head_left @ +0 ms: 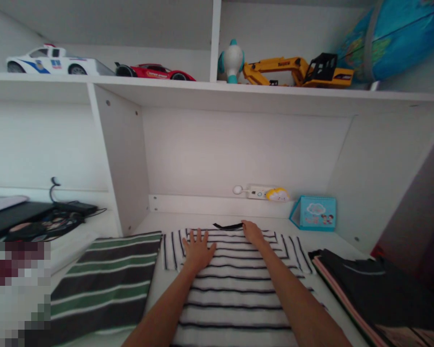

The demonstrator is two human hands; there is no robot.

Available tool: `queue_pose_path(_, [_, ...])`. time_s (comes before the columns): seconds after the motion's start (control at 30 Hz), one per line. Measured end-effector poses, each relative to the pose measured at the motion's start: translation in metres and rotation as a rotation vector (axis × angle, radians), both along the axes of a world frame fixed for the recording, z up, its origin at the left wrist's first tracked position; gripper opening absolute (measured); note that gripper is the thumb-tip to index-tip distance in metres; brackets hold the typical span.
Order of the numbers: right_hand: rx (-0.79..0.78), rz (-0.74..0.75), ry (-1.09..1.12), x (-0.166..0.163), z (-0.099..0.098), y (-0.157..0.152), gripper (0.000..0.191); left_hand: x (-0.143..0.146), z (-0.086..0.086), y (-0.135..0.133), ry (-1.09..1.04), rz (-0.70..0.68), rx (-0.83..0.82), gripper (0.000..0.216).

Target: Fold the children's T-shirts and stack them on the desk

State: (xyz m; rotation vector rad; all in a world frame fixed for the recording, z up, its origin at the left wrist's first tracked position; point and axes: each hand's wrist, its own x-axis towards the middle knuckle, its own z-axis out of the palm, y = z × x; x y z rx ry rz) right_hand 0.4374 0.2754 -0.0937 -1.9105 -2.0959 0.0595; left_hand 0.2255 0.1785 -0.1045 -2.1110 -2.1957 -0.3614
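Reaching straight ahead, two arms stretch over a white shirt [235, 299] with dark stripes. The shirt lies spread out on the white worktop [166, 284], with its black collar [226, 226] at the far end. The left hand [198, 249] lies palm down near the top of the shirt, on the left side, with its fingers spread wide like a star. The right hand [253, 233] is bent a little, and its fingertips touch the right end of the collar. I cannot tell if they pinch it. The two hands are apart, with striped cloth between them. A green and gray striped cloth [112, 284] lies just left of the shirt, and dark folded clothes [379, 289] lie to the right.
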Motion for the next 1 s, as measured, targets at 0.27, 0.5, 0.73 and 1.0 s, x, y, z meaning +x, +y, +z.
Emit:
queue_pose_path(0.27, [0.086, -0.132, -0.023, -0.010, 0.009, 0.004, 0.024, 0.001, -0.002, -0.002, 0.000, -0.004, 0.032, 0.061])
queue_pose_path(0.5, [0.180, -0.111, -0.042, -0.026, 0.019, -0.020, 0.023, 0.000, -0.004, -0.002, 0.003, -0.007, 0.023, 0.059])
queue_pose_path(0.73, [0.131, -0.030, -0.025, -0.014, 0.015, -0.054, 0.022, -0.010, 0.022, 0.003, -0.071, -0.039, -0.027, 0.041])
queue_pose_path(1.0, [0.174, 0.068, 0.087, 0.016, -0.011, -0.083, 0.017, -0.127, 0.086, 0.002, -0.044, 0.153, -0.012, 0.035])
